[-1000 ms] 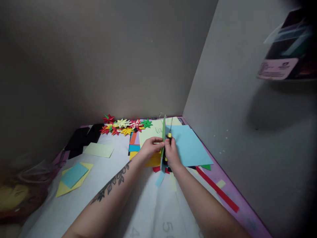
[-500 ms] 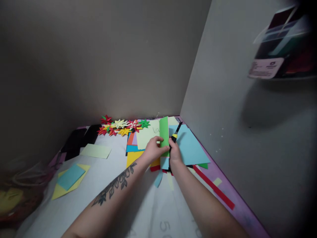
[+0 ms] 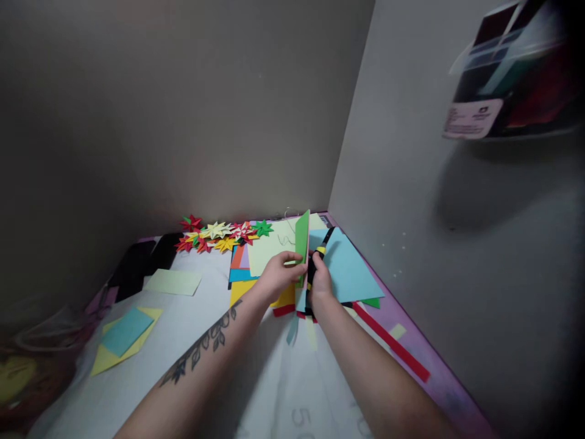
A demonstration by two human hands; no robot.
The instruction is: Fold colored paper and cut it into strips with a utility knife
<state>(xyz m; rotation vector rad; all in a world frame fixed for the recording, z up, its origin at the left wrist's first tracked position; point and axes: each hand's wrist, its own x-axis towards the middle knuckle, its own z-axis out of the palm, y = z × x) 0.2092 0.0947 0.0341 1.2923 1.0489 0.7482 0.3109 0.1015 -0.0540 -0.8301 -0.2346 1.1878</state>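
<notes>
A green paper piece (image 3: 301, 236), with a thin pinkish edge along its right side, stands tilted between thumb and fingers of my left hand (image 3: 280, 273). Wrapped in my right hand (image 3: 322, 281) is a black and yellow utility knife (image 3: 322, 250), its dark blade pointing away from me. The knife lies just right of the paper; whether they touch, I cannot tell. Beneath both hands are stacked coloured sheets: a large light-blue sheet (image 3: 354, 268) at right, a pale green sheet (image 3: 265, 253) with pencil marks, and a yellow sheet (image 3: 242, 292).
Folded paper stars (image 3: 217, 230) line the back by the wall. At left lie a pale strip (image 3: 172, 282) and a blue piece (image 3: 128, 331) on a yellow one (image 3: 103, 361). A red strip (image 3: 397, 347) lies right. A clear pouch (image 3: 507, 91) hangs on the right wall.
The green paper has turned more edge-on, its right edge now facing me. My right hand and the knife have come slightly closer to it. The whole view has shifted a little.
</notes>
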